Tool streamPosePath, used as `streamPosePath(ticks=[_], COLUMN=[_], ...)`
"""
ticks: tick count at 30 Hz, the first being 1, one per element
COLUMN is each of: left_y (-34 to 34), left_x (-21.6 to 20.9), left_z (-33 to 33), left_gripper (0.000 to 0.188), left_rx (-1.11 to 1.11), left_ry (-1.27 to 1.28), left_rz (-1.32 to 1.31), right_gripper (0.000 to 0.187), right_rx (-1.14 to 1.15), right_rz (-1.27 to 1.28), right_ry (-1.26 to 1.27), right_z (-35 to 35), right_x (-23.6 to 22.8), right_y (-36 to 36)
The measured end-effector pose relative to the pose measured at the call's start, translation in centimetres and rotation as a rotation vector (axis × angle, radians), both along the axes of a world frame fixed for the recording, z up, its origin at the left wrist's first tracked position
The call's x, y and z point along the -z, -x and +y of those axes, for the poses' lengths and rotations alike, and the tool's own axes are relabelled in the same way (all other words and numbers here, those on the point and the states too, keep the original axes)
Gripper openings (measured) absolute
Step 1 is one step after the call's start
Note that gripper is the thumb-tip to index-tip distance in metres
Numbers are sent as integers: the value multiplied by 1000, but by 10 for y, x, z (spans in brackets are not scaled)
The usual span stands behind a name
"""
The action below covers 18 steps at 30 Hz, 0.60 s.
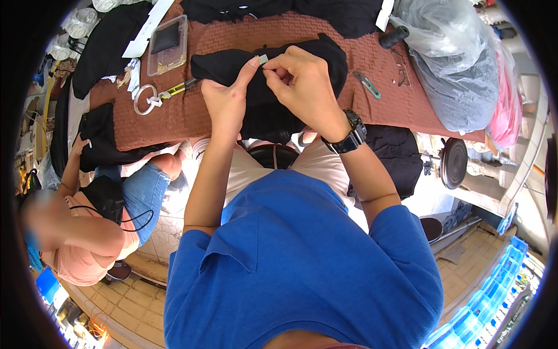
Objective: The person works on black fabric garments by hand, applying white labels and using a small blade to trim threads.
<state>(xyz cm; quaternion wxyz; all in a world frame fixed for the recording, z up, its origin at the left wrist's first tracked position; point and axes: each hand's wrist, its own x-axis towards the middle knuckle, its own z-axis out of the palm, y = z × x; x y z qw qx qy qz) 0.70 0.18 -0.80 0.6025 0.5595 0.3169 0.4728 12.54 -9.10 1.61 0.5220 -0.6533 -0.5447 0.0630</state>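
A black cloth garment is spread over the near edge of the table, its lower part hanging toward my lap. My left hand grips it from the left, with the thumb on top and the other fingers mostly hidden. A small white label shows on the cloth by the thumb tip. At the label's right edge, my right hand is closed in a pinch, thumb and index finger together. Whether a needle or thread is also in that pinch is too small to tell.
On the brown textured tablecloth lie a clear plastic box, a yellow cutter knife, a white ring, teal thread snips, a black thread spool and eyeglasses. Full plastic bags stand right. A co-worker sits left, holding black cloth.
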Motion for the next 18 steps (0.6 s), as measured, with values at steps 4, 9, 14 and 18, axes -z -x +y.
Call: streamPosePath(ticks=[4, 9, 14, 18], left_y=[-7, 8, 6, -15], left_x=[-1, 29, 15, 29], left_z=[-3, 22, 39, 72], left_gripper=[19, 23, 22, 34], left_rx=[-65, 95, 537, 621], left_ry=[-104, -50, -191, -402], left_rz=[4, 226, 428, 501], right_gripper=[11, 46, 72, 51], right_rx=[7, -18, -195, -430], right_rz=[-55, -41, 309, 507], right_ry=[-34, 99, 21, 343], right_z=[6, 8, 45, 53], right_x=[7, 1, 27, 50], right_y=[-1, -22, -81, -105])
